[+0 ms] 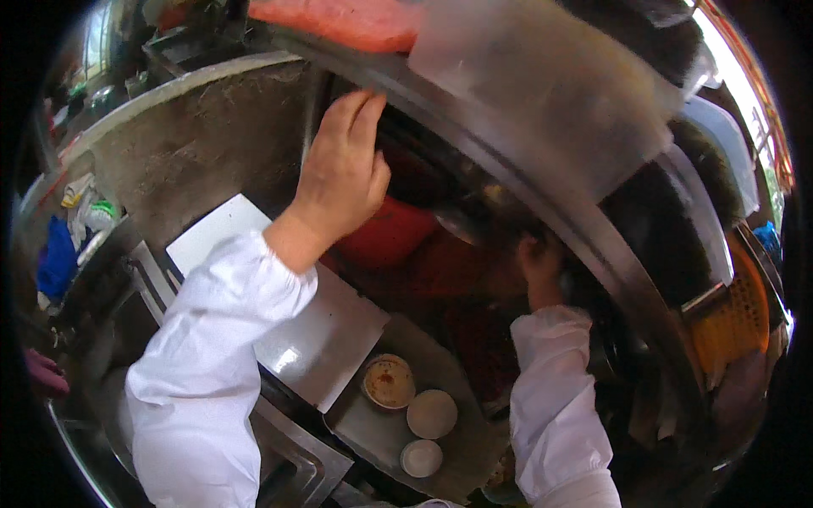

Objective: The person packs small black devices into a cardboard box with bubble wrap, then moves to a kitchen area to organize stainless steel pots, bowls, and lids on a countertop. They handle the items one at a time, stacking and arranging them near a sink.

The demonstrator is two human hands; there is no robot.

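My left hand (343,171), in a white sleeve, reaches up with its fingertips at the edge of a stainless-steel table (495,152). Its thumb stands apart from the fingers and nothing shows in it; whether it touches the edge is not clear. Beneath the tabletop, in deep shadow, is my right hand (540,260). Its fingers are blurred and dark, so what they touch is hidden. Near it lie a rounded metal item (457,225) and a red object (387,235), perhaps a bag or basin.
A white board (330,324) lies below my left forearm. Several small round containers (422,458) stand on a grey surface (362,432). On the steel tabletop rest a pinkish-red item (343,22) and a translucent sheet (540,82). A yellow-orange perforated basket (730,311) is at right.
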